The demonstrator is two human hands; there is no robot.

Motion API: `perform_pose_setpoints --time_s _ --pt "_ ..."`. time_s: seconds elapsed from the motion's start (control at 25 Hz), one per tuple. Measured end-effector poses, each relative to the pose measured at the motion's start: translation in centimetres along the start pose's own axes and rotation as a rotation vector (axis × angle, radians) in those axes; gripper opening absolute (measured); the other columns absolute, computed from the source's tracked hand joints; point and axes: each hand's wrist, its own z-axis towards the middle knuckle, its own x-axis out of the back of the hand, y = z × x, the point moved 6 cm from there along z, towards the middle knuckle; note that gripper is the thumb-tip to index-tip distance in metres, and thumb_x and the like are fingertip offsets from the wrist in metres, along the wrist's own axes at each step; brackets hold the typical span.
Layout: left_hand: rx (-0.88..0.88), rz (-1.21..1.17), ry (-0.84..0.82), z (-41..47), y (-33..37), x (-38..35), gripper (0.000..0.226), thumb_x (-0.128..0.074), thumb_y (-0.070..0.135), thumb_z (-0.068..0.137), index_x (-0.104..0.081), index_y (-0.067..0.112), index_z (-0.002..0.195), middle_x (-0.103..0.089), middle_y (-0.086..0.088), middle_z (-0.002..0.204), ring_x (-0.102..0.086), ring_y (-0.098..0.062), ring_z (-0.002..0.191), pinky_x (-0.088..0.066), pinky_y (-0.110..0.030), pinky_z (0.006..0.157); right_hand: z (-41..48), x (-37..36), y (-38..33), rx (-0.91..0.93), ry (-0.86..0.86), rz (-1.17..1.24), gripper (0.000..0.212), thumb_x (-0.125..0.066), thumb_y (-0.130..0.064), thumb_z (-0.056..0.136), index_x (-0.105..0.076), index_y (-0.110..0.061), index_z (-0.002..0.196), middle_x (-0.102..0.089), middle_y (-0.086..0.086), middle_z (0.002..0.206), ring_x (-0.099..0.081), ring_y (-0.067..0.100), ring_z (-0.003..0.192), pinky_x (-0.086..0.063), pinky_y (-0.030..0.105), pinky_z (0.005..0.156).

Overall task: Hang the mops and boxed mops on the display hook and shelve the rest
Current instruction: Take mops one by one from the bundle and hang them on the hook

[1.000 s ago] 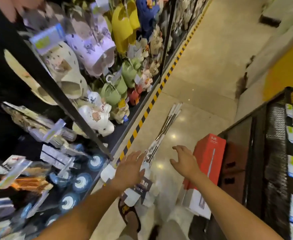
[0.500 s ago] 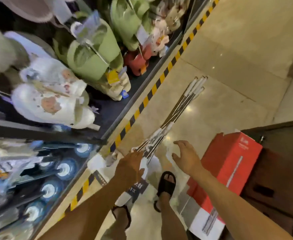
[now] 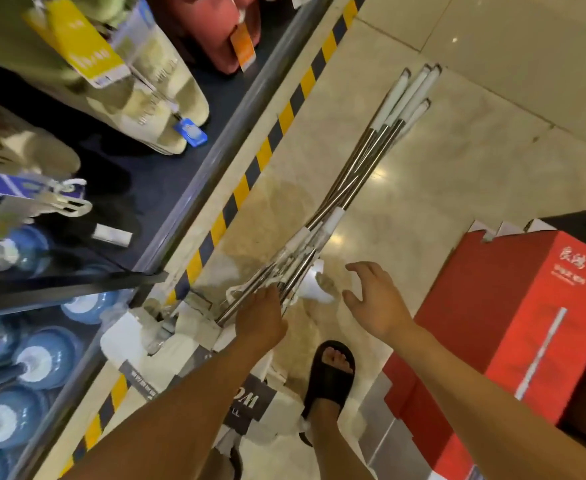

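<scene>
A bundle of mops point(image 3: 353, 168) with steel handles and white grips lies slantwise on the tiled floor. Their white heads and card labels point(image 3: 194, 344) are piled by the shelf base. My left hand point(image 3: 260, 317) is down on the lower end of the handles, fingers curled over them. My right hand point(image 3: 374, 303) hovers just right of the bundle with fingers spread, holding nothing. A red boxed mop point(image 3: 513, 323) stands on the floor to the right.
A dark shelf unit point(image 3: 166, 188) on the left carries slippers above and blue round items point(image 3: 17, 414) below. Yellow-black tape point(image 3: 270, 140) marks its base. My foot in a black sandal point(image 3: 329, 372) stands between the mop heads and the red box.
The view has dropped much closer to the floor. My left hand has moved from above the bundle down onto the handles. My right hand stays spread beside it.
</scene>
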Motion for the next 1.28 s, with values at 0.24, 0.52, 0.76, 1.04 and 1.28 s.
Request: perform_pose_setpoints --time_s 0.24,0.52,0.76,1.04,1.28 --pt "0.118 -0.094 -0.032 5.5 -2.7 -4.7 0.071 -0.065 0.040 0.097 -0.029 0.018 0.155 -0.057 -0.015 0.143 -0.059 -0.040 0.128 -0.053 -0.052 0.099 2.1 -3.1 3.3 -0.010 0.034 0.016 0.052 -0.067 -0.025 0.095 -0.053 -0.016 0.144 -0.051 0.005 0.145 -0.051 0.028 0.132 -0.048 0.047 0.104" --pt "-0.011 -0.168 -0.019 4.3 -3.8 -2.9 0.044 -0.069 0.040 0.095 -0.047 0.020 0.128 -0.071 -0.004 0.116 -0.070 -0.031 0.105 -0.058 -0.043 0.081 1.7 -3.0 2.5 -0.054 0.005 0.116 0.054 -0.064 -0.028 0.099 -0.047 -0.018 0.150 -0.048 0.004 0.151 -0.049 0.026 0.138 -0.044 0.043 0.111" --pt "-0.049 -0.247 0.041 0.8 -3.8 -1.3 0.034 -0.072 0.031 0.091 -0.045 0.025 0.110 -0.066 -0.002 0.101 -0.070 -0.031 0.096 -0.059 -0.047 0.079 4.7 -0.2 -0.7 -0.346 0.062 0.620 0.066 -0.060 -0.041 0.103 -0.036 -0.012 0.156 -0.049 0.008 0.154 -0.053 0.027 0.136 -0.043 0.030 0.101" --pt "-0.072 -0.335 -0.013 -1.6 -3.2 -0.3 0.037 -0.073 0.023 0.090 -0.046 0.025 0.116 -0.058 0.009 0.099 -0.069 -0.025 0.099 -0.049 -0.033 0.074 8.3 1.3 -5.8 -0.287 0.091 1.080 0.025 -0.057 -0.035 0.106 -0.068 -0.014 0.098 -0.075 0.007 0.094 -0.073 0.027 0.092 -0.055 0.064 0.096" --pt "-0.062 -0.264 0.134 -1.3 -1.4 13.3 0.038 -0.059 0.031 0.101 -0.063 0.022 0.137 -0.065 -0.002 0.140 -0.064 -0.025 0.125 -0.050 -0.030 0.099 6.4 2.4 -7.9 -0.195 0.068 1.082 0.032 -0.056 -0.029 0.107 -0.064 0.002 0.113 -0.073 0.010 0.097 -0.072 0.020 0.087 -0.058 0.055 0.093"
